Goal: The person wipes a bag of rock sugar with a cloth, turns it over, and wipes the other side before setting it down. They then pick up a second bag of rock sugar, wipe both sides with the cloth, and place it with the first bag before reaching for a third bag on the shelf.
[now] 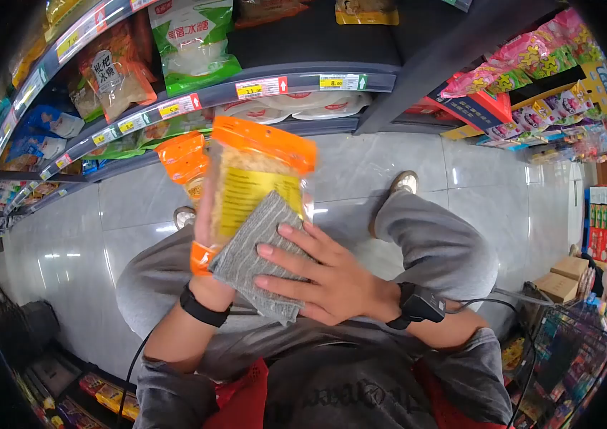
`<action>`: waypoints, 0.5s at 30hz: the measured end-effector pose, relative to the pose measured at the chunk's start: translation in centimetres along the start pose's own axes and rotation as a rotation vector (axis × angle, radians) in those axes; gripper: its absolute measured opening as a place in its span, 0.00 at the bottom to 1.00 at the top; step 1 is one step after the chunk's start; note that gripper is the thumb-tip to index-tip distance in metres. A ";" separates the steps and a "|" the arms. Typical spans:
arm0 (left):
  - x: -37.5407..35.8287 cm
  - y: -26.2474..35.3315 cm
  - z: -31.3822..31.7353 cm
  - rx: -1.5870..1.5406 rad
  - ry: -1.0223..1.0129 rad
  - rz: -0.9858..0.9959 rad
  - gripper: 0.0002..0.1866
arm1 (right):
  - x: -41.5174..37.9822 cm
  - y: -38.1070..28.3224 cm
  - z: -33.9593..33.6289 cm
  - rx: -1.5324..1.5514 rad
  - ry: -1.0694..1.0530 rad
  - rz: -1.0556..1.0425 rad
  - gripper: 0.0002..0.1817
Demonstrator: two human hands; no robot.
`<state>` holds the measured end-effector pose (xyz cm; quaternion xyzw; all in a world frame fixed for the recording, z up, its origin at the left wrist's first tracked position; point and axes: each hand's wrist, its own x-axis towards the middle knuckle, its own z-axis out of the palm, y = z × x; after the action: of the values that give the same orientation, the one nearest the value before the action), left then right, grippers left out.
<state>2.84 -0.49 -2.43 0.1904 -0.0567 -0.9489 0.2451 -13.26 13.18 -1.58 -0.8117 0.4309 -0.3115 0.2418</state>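
My left hand (204, 223) grips a clear plastic food bag (253, 175) with orange ends and a yellow printed label. The contents are pale and grainy. Most of that hand is hidden behind the bag. A folded grey striped cloth (257, 250) lies over the bag's lower part, covering some of the label. My right hand (328, 275) presses the cloth against the bag, its fingers spread over it. Just left of the held bag, partly behind it, a second orange-topped bag (183, 161) shows.
Ahead, a store shelf (310, 84) with price tags carries bagged goods, among them a green and white bag (192, 46). Colourful snack packs (532, 53) hang at the right. My knees are apart over grey floor tiles (418, 154). Cardboard boxes (561, 279) and a wire basket (568, 343) stand at right.
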 end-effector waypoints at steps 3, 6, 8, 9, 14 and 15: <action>-0.6 1.2 1.0 -0.155 -0.044 0.100 0.43 | 0.0 0.5 -0.2 -0.012 0.060 0.032 0.45; -1.3 1.9 0.9 -0.146 -0.050 0.163 0.39 | -0.3 1.2 0.2 0.010 0.111 0.077 0.42; -1.4 1.7 1.1 -0.134 0.021 0.177 0.40 | -0.6 1.5 0.2 -0.008 0.129 0.113 0.41; -1.4 1.4 1.0 -0.104 0.078 0.180 0.39 | -0.4 1.3 -0.1 -0.037 0.123 0.162 0.41; -1.7 0.3 1.6 -0.180 0.044 0.052 0.38 | 0.2 1.9 -1.7 -0.193 0.151 0.395 0.40; -1.7 0.2 1.4 -0.161 0.056 0.038 0.38 | 0.2 2.4 -1.9 -0.171 0.194 0.412 0.39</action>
<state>3.75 0.19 -0.51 0.1955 0.0231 -0.9399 0.2789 -15.83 11.58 -1.81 -0.6905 0.6333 -0.2945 0.1881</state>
